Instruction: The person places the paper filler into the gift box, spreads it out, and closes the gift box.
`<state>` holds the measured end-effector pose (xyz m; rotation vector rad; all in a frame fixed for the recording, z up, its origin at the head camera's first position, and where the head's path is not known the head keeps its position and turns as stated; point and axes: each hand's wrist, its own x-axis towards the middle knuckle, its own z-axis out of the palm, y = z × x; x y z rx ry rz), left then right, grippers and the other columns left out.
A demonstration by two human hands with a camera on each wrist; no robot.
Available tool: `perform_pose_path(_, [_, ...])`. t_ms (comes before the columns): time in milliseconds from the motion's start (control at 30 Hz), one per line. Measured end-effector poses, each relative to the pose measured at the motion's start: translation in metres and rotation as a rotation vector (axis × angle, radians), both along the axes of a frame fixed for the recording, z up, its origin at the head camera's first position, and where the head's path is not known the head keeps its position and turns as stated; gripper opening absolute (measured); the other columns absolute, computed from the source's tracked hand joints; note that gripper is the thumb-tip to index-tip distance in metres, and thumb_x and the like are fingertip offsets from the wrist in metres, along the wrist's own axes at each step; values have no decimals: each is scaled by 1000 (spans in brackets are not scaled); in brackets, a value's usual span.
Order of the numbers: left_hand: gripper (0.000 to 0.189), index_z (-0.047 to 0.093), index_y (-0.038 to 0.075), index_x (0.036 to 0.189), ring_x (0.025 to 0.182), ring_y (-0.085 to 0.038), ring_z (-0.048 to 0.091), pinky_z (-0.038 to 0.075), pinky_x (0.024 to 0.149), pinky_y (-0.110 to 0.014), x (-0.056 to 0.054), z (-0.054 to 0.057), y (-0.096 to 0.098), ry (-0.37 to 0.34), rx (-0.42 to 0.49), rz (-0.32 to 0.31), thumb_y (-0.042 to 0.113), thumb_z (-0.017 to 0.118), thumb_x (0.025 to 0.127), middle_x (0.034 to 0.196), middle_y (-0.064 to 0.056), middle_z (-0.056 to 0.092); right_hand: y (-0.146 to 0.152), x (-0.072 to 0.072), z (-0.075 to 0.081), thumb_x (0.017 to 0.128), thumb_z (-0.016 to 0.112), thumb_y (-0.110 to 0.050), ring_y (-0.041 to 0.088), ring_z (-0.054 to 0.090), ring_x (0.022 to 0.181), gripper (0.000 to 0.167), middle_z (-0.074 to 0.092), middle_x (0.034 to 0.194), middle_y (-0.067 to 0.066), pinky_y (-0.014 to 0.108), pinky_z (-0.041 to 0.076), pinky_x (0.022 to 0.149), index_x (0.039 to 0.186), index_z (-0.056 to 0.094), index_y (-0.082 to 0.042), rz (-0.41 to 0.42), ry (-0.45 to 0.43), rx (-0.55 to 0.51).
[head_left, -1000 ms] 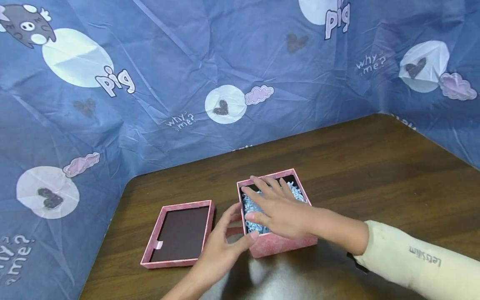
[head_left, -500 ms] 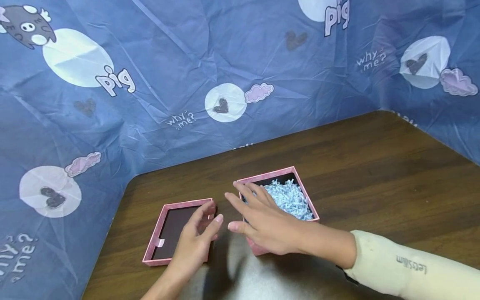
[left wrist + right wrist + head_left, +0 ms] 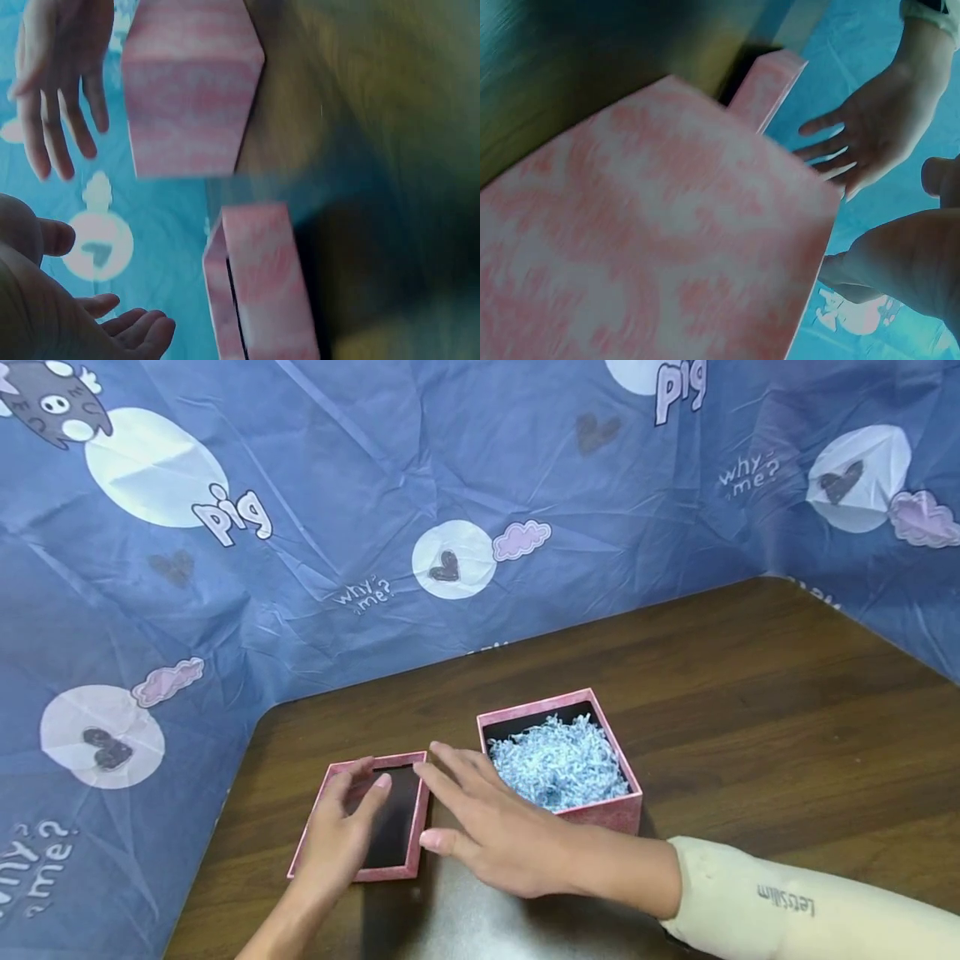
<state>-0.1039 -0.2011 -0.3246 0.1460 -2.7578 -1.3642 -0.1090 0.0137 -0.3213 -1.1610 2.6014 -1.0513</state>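
A pink-patterned box (image 3: 607, 814) stands uncovered on the table, filled with light blue shredded paper (image 3: 558, 760). To its left lies the matching pink lid (image 3: 412, 827), inner side up, with a dark lining. My left hand (image 3: 330, 835) hovers over the lid's left part, fingers loosely bent and holding nothing; the left wrist view shows it apart from the lid (image 3: 270, 285). My right hand (image 3: 502, 835), fingers spread, is between the lid and the box's front left corner. In the right wrist view, the box wall (image 3: 652, 225) partly hides the right hand's (image 3: 907, 259) fingertips.
The dark wooden table (image 3: 750, 710) stretches to the right and behind the box. A blue printed cloth (image 3: 337, 510) hangs along the table's back and sides. A pale sleeve (image 3: 810, 902) covers my right forearm.
My left hand has left the box's side and moved left over the lid. My right hand has come off the shredded paper and moved left, uncovering the paper. Box and lid stay in place.
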Motion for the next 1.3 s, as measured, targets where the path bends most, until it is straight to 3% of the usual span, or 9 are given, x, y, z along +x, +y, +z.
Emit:
perform_pose_path(200, [58,42,4,141,130,-36,37,25,106,-56,-9,0,-28,-2,-189,70,43,49,99,138,-20,42,-12,9,-3,101,37,-50,21,6,147,67,1,161,-1,52,22,113,155,13,-21,38,-115,-49])
perform_pose_path(367, [62,46,2,139,131,-43,28,19,94,-62,-17,-5,-51,-11,-346,137,49,45,98,141,-25,37,-22,17,-9,99,39,-54,27,7,146,70,5,161,-3,59,21,111,155,13,-23,19,-277,-78])
perform_pose_path(567, [80,39,-1,142,128,-50,25,22,89,-64,-24,-12,-76,-135,-467,170,64,34,95,141,-32,30,-43,23,-21,95,53,-46,30,10,146,79,15,159,8,56,15,113,154,15,-9,-101,-459,-149])
perform_pose_path(700, [86,35,-9,141,125,-56,28,28,93,-67,-26,-15,-87,-250,-527,130,64,31,95,136,-39,32,-58,19,-31,92,61,-36,34,13,145,82,20,156,22,54,15,114,150,19,5,-214,-551,-245])
perform_pose_path(833, [84,45,-15,132,121,-57,40,37,94,-64,-27,-19,-92,-306,-532,66,60,32,98,129,-41,45,-69,11,-42,89,64,-23,35,35,132,64,41,138,28,50,26,110,138,38,9,-267,-632,-382])
perform_pose_path(900, [81,49,-15,128,119,-56,44,39,92,-61,-27,-21,-93,-321,-517,51,59,33,98,125,-39,49,-74,7,-47,87,65,-15,28,47,116,48,53,122,22,44,35,102,127,49,7,-267,-697,-476])
perform_pose_path(1000, [79,51,-14,127,118,-56,45,41,91,-61,-28,-24,-93,-349,-485,53,58,34,98,124,-38,52,-81,3,-53,83,65,-5,18,53,94,34,61,103,14,34,43,89,113,55,7,-255,-810,-608])
perform_pose_path(1100, [78,50,-14,128,118,-56,45,40,91,-61,-28,-25,-94,-361,-460,59,57,35,98,124,-38,52,-85,2,-56,80,63,0,16,54,90,33,63,100,14,32,42,89,111,55,11,-263,-914,-691])
perform_pose_path(1300, [77,51,-14,127,116,-55,47,41,92,-60,-28,-24,-96,-374,-433,62,56,37,98,121,-37,55,-87,1,-58,75,62,2,18,52,95,35,61,100,15,38,37,97,107,55,13,-280,-962,-726])
